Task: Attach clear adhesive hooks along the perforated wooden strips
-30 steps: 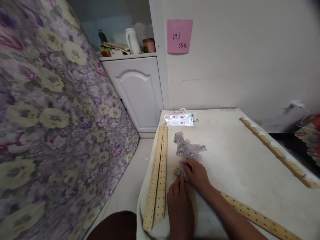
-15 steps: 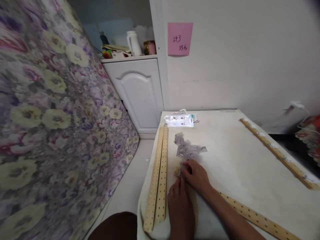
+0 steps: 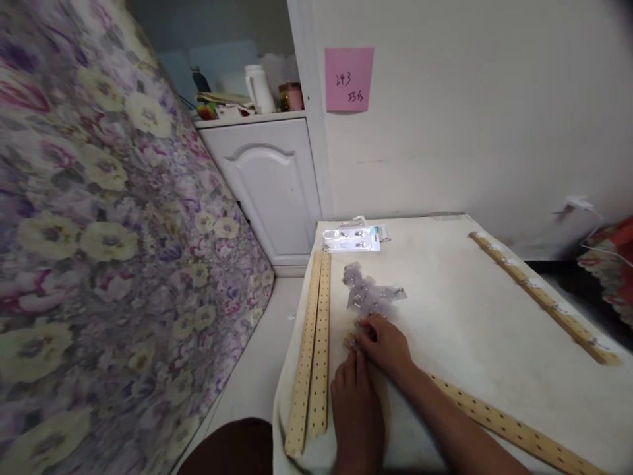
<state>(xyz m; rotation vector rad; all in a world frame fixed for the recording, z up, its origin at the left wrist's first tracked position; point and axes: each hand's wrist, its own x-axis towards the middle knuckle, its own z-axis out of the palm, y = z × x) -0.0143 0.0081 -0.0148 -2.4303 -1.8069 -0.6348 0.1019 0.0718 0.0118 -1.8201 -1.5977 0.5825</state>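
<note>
A perforated wooden strip (image 3: 494, 417) runs from the lower right, under my right forearm, to its far end beneath my hands. My left hand (image 3: 357, 406) is closed at that end, its fingers together against the wood. Just beyond, my right hand (image 3: 388, 344) pinches at the strip's tip; a small shiny piece seems to be at the fingertips, too small and covered to name. Ahead of the fingers lies a loose heap of small clear plastic packets (image 3: 370, 293) with metal bits inside.
Two more perforated strips (image 3: 320, 343) lie side by side along the table's left edge. On the right rests a strip fitted with several metal pieces (image 3: 544, 300). A clear blister pack (image 3: 352, 239) sits at the back of the cloth-covered table (image 3: 445, 284), near the wall.
The view has shifted slightly. Both hands stay at the strip's end in nearly the same pose, and the packets have not visibly moved.
</note>
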